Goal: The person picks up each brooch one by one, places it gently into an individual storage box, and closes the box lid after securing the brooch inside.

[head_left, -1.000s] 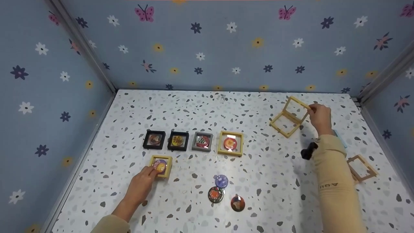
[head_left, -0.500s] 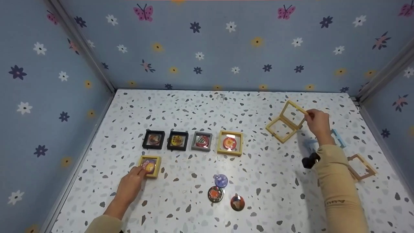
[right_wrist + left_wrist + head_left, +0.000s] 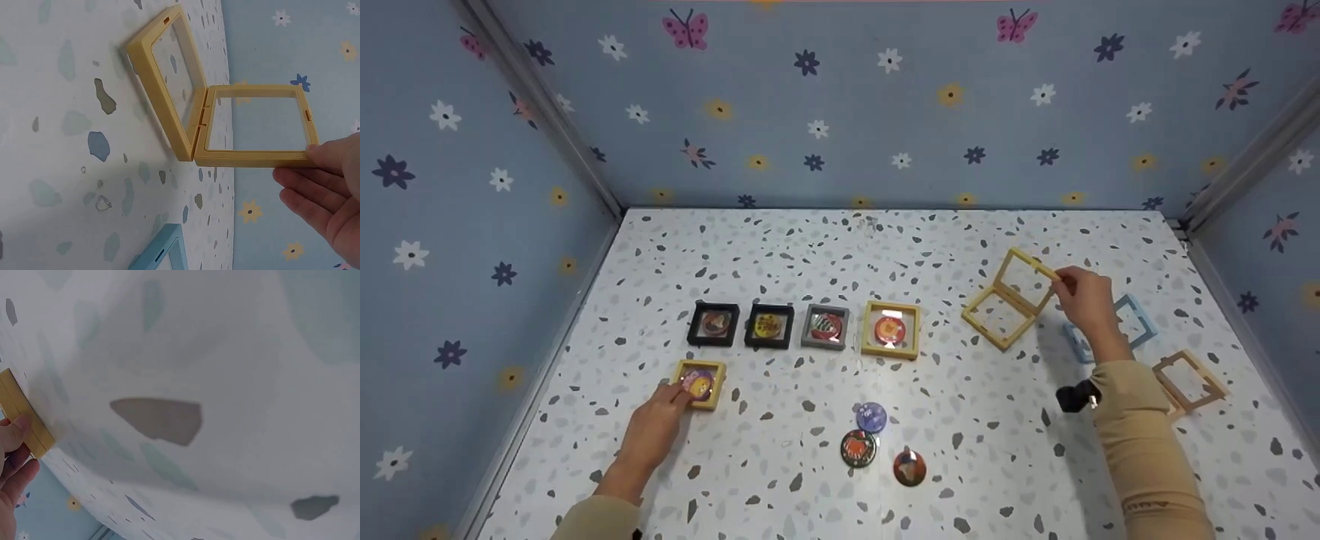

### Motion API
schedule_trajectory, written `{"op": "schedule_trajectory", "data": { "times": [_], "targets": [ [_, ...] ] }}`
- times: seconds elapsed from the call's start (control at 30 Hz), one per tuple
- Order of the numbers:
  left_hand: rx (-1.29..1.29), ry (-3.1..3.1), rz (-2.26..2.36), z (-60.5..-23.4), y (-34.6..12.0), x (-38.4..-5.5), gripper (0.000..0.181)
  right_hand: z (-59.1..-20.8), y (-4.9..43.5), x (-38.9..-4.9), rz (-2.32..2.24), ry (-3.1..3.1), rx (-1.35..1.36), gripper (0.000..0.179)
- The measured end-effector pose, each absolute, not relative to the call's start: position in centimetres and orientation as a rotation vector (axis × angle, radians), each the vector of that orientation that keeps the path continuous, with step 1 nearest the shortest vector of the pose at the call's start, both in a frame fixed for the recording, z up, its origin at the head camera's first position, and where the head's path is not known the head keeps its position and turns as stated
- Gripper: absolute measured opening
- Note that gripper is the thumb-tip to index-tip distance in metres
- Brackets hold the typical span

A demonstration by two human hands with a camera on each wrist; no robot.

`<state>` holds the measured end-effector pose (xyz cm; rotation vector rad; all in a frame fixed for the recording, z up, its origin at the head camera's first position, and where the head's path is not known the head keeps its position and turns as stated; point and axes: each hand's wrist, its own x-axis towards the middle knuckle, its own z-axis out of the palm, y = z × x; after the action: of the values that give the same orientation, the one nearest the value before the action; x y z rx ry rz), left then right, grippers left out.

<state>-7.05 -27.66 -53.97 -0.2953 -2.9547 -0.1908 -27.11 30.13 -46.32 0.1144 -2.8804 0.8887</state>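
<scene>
My left hand (image 3: 654,424) grips a small closed yellow display frame (image 3: 712,367) by its near left side; a purple and yellow round badge (image 3: 697,384) shows inside it. In the left wrist view the thumb lies on the yellow edge (image 3: 25,413) of that frame. On the right, my right hand (image 3: 1086,300) pinches the raised half of a hinged yellow display frame (image 3: 997,346) between thumb and fingers. Its two halves stand apart at the hinge, with clear film in each, as the right wrist view (image 3: 253,158) shows.
Two black frames (image 3: 712,343), a grey frame (image 3: 825,346) and a yellow frame (image 3: 891,354), each with a badge, form a row. Loose badges (image 3: 858,448) lie at the front middle. An opened blue frame (image 3: 1144,319) and a tan frame (image 3: 1207,367) lie right. Patterned walls (image 3: 840,90) enclose the table.
My left hand has moved left with its small yellow frame. My right hand has brought the hinged yellow frame nearer and leftward, and more of the blue frame now shows.
</scene>
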Motion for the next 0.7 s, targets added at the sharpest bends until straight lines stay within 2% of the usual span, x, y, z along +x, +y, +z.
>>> {"op": "schedule_trajectory", "data": {
  "times": [0.43, 0.7],
  "targets": [
    [-0.286, -3.038, -0.165, -52.8, -26.9, -7.0, 0.029, -46.8, 29.5, -24.4, 0.925, -2.751, 0.257, 0.021],
    [-0.397, -2.845, -0.294, -52.2, -25.6, -7.2, 0.029, -47.4, 29.3, -22.4, 0.932, -2.672, 0.278, 0.018]
  ]
}}
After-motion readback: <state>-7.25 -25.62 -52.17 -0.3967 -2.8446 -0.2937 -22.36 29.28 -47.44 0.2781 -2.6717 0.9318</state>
